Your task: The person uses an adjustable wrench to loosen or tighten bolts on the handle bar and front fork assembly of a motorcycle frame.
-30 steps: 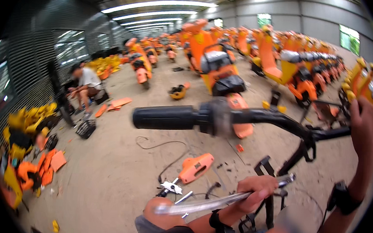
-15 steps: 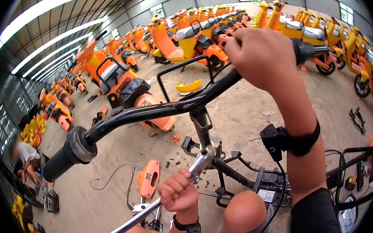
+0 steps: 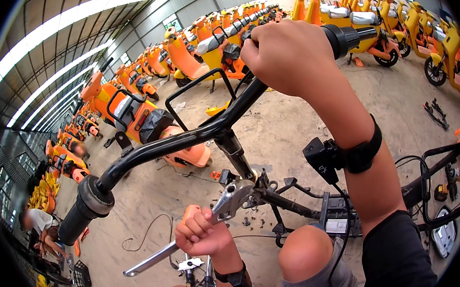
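My right hand [image 3: 294, 57] is closed around the upper right part of a black scooter handlebar [image 3: 166, 141], just inside its right grip. The left end, with a ribbed black grip [image 3: 84, 213], hangs free. In my left hand [image 3: 202, 235] is a chrome adjustable wrench [image 3: 152, 258], its shaft slanting down to the left. The wrench's head is at the collar [image 3: 259, 178] low on the handlebar stem [image 3: 234, 152]. Whether its jaws fully grip the collar I cannot tell. The stem joins a bare black scooter frame [image 3: 289, 207] beside my knee.
Rows of orange and yellow scooters [image 3: 185, 58] fill the far floor. Small loose parts [image 3: 248, 222] lie beneath the frame. Another black frame [image 3: 423, 197] stands at right. A person [image 3: 43, 226] crouches at far left near a black basket [image 3: 82, 274].
The handlebar and its stem have leaned further left, my right hand moving with them. My left hand and the wrench have shifted slightly left. The view has turned a little too.
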Available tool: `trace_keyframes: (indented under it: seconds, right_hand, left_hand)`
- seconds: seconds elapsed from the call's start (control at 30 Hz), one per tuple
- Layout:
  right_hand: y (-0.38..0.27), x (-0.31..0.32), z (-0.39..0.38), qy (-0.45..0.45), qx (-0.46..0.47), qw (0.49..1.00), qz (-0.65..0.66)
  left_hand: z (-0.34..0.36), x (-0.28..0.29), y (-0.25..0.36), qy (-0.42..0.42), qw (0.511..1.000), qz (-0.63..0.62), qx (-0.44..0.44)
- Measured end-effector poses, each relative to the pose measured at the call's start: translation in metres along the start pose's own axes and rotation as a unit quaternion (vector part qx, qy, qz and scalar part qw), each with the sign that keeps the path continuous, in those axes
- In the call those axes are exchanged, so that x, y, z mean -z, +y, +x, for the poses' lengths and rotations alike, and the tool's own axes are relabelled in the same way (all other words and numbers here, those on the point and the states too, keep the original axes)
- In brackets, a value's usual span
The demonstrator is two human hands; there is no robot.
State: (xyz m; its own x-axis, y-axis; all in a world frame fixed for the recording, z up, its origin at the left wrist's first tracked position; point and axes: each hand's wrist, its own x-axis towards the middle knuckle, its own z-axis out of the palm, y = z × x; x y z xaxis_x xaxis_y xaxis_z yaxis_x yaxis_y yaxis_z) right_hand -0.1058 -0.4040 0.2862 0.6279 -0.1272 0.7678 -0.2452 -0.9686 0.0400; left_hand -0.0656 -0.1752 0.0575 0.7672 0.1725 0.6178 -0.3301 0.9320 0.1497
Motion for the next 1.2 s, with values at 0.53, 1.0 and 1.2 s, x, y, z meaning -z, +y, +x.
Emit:
trace_keyframes:
  seconds: [0.53,1.0,1.2]
  right_hand:
    - [0.0,-0.008,0.002,0.061,-0.049,0.996,0.039]
    - [0.001,-0.008,0.001,0.04,-0.038,0.998,0.028]
    - [0.001,0.005,-0.002,0.011,-0.022,1.0,-0.006]
  left_hand:
    - [0.016,0.022,-0.021,0.071,0.995,-0.073,0.015]
    - [0.004,0.028,-0.04,0.169,0.984,-0.037,-0.032]
    - [-0.003,0.025,-0.047,0.222,0.975,-0.012,-0.025]
